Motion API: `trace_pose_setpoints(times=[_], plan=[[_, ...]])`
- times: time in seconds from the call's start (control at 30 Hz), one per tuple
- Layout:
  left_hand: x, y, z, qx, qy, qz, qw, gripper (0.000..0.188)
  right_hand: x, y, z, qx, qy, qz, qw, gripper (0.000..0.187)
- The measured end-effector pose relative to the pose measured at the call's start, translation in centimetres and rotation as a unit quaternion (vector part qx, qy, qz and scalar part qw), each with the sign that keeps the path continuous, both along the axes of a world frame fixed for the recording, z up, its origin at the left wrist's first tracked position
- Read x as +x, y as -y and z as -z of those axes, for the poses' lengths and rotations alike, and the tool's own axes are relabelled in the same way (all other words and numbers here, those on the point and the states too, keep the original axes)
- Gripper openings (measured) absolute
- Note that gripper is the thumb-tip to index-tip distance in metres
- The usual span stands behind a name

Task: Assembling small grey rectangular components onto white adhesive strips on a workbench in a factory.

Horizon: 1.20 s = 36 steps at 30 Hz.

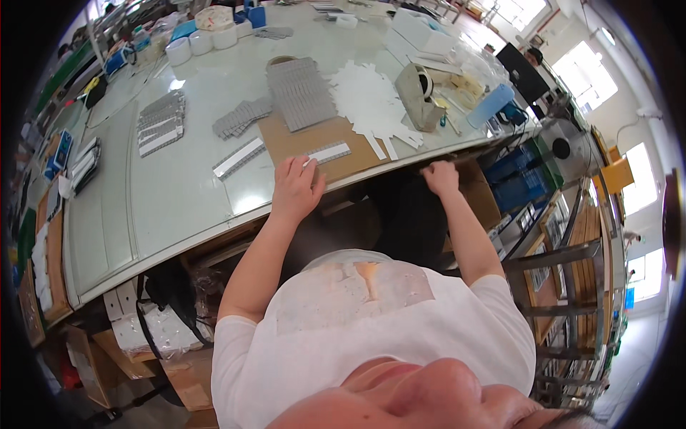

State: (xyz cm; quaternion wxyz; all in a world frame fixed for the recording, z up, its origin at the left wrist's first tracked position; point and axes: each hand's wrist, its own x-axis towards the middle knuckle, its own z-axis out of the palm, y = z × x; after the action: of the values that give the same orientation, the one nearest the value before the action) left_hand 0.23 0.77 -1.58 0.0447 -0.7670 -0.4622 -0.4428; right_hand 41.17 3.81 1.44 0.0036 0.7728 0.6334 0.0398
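Note:
My left hand (pixel 295 189) rests at the table's front edge, its fingers apart and the fingertips by the left end of a grey strip with a white band (pixel 330 152). That strip lies on a brown cardboard sheet (pixel 350 166). A similar grey-and-white strip (pixel 240 157) lies left of the cardboard. My right hand (pixel 441 177) is just off the table edge, above an open cardboard box, with its fingers curled together; what they hold, if anything, is hidden. Beyond the hands are a stack of grey strips (pixel 301 93) and a spread pile of white strips (pixel 368 93).
A tape dispenser (pixel 421 100) stands right of the white pile, near a blue container (pixel 491 106). More grey pieces (pixel 244 118) and bundled strips (pixel 161 121) lie to the left. White rolls (pixel 202 41) stand at the back. The cardboard box (pixel 477 193) sits below the table edge.

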Motion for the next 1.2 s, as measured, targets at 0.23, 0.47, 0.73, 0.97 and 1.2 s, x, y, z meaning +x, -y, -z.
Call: trace_pose_setpoints(times=[0.23, 0.47, 0.73, 0.97, 1.2], plan=[[1.0, -0.1, -0.7, 0.024, 0.013, -0.017, 0.999, 0.035, 2.5, -4.7, 7.6, -0.174, -0.007, -0.028, 0.984, 0.054], [0.2, 0.0, -0.3, 0.035, 0.013, -0.015, 0.999, 0.031, 3.0, -4.1, 8.1, -0.032, -0.133, -0.135, 0.981, 0.046], [0.4, -0.3, -0.5, 0.051, 0.024, 0.017, 0.998, 0.028, 3.0, -3.0, 11.6, 0.073, -0.312, -0.044, 0.946, 0.035], [0.1, 0.4, -1.8, 0.008, 0.055, 0.058, 0.997, 0.031, 0.2, -2.0, 11.4, 0.100, -0.251, 0.038, 0.962, 0.028], [-0.1, -0.7, -3.1, -0.105, 0.103, 0.141, 0.979, 0.029, -0.9, -1.9, 12.4, 0.196, -0.228, 0.033, 0.953, 0.023]])
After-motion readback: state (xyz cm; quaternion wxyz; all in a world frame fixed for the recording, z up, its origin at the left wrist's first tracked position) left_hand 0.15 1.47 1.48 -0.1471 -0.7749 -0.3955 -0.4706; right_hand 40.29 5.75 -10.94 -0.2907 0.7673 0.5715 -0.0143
